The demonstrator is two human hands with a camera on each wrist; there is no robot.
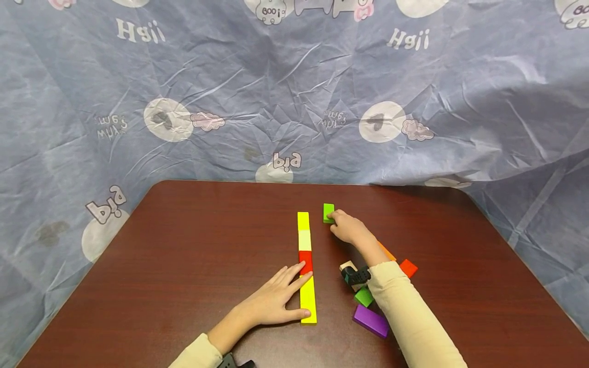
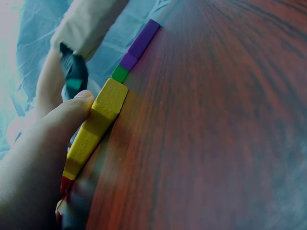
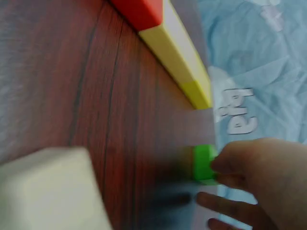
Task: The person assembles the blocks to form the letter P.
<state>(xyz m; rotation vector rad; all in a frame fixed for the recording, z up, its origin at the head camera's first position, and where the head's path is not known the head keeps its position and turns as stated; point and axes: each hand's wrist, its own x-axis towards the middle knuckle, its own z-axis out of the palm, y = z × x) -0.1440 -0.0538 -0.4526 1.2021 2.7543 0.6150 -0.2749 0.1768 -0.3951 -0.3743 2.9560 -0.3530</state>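
Left hand [image 1: 275, 301] on a row [image 1: 308, 259] of blocks, right hand [image 1: 348, 227] at the far green block [image 1: 328, 209].
The left hand's spread fingers touch the red block [image 1: 305, 255], its thumb the near yellow block [image 1: 308, 294]. The right hand's fingers touch the green block's near right corner; whether they pinch it cannot be told. That block sits on the bench [image 1: 207, 245], right of the row's far end and apart from it.
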